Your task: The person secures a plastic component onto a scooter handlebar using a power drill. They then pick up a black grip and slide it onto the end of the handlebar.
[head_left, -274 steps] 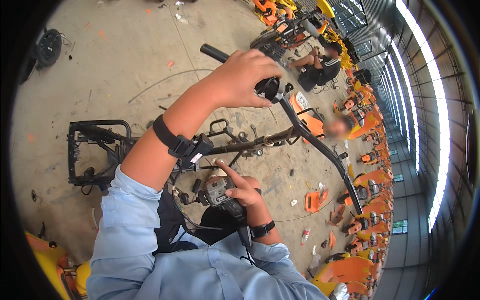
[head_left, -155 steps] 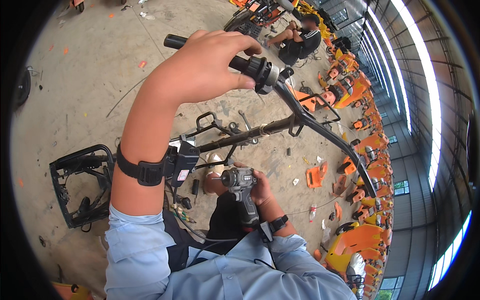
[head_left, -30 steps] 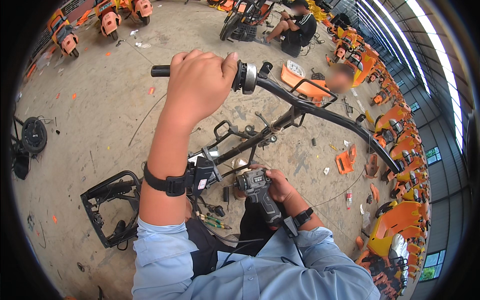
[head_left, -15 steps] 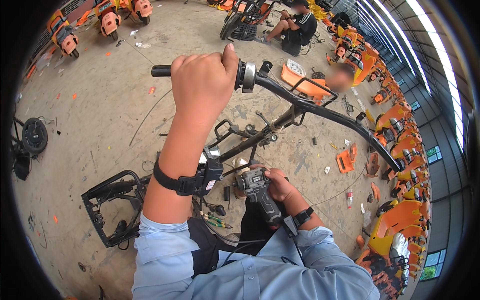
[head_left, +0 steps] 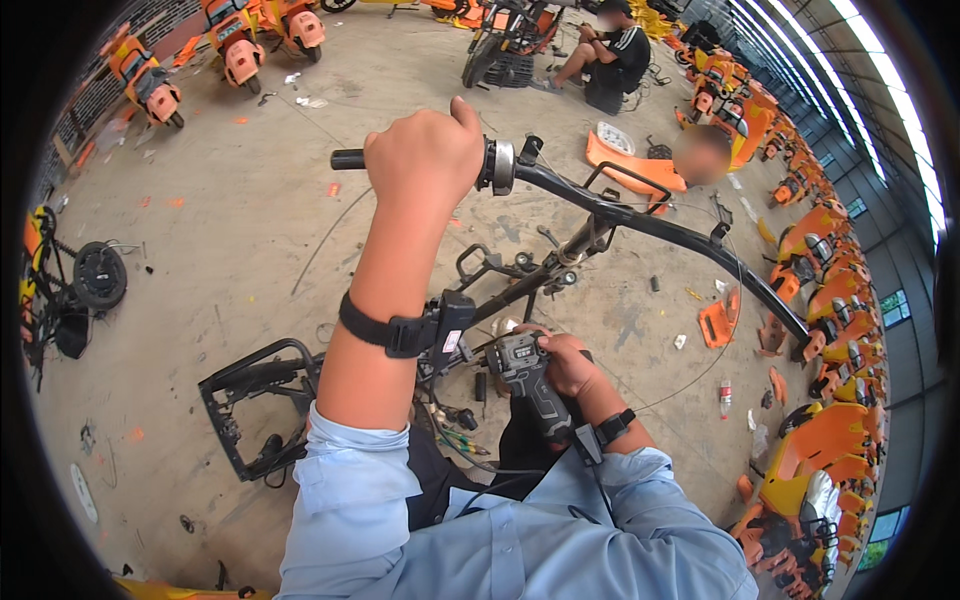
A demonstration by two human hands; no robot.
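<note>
The black handlebar (head_left: 665, 227) stands over the floor (head_left: 220, 240), its left grip (head_left: 347, 159) wrapped in the left hand (head_left: 425, 150); the right hand (head_left: 572, 366) grasps a grey drill (head_left: 535, 388) (lower, near the blue shirt (head_left: 560, 540)). Beyond, 1 person (head_left: 618, 60) sits near a motorbike (head_left: 502, 40).

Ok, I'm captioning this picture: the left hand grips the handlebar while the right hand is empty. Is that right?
Not quite: the right hand isn't empty. The head view shows it holding a grey-and-black power tool, while the left hand grips the handlebar, as you said.
</note>
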